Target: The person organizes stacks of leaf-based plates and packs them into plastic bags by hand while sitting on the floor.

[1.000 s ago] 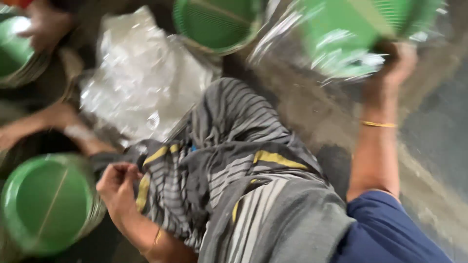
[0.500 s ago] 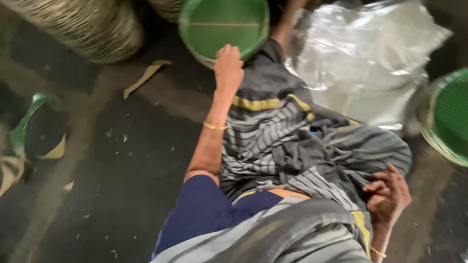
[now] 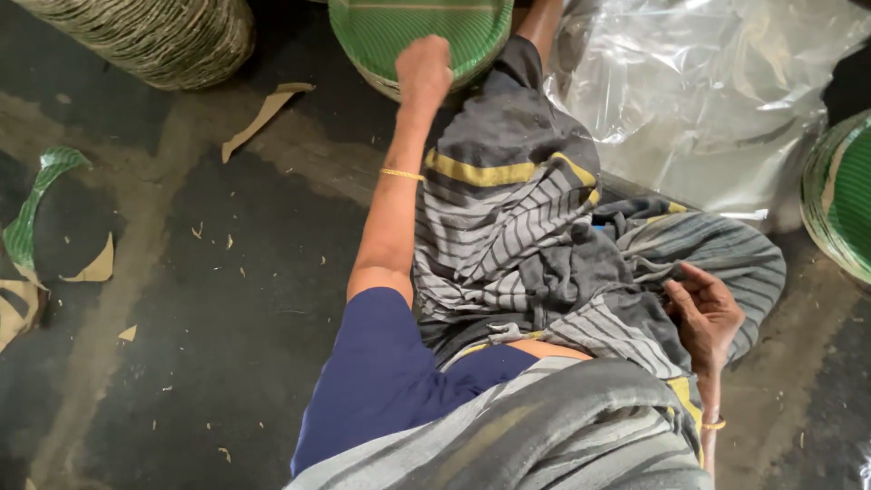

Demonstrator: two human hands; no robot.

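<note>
My left hand (image 3: 423, 69) reaches forward with its fingers curled over the near rim of a stack of green paper plates (image 3: 399, 27) at the top of the view. A thin gold bangle sits on that wrist. My right hand (image 3: 705, 311) rests on the grey striped cloth (image 3: 508, 227) over my lap, fingers loosely apart and holding nothing. A sheet of clear plastic wrap (image 3: 717, 100) lies beyond my knee on the right.
A second stack of green plates (image 3: 839, 204) stands at the right edge. At the top left is a tall pale stack of plates (image 3: 154, 32). Green and brown paper offcuts (image 3: 41, 204) lie on the dark floor (image 3: 209, 345) to the left.
The view has swung round. My left hand has moved up from beside the green plate stack onto its rim and closed there. My right hand stays on the cloth.
</note>
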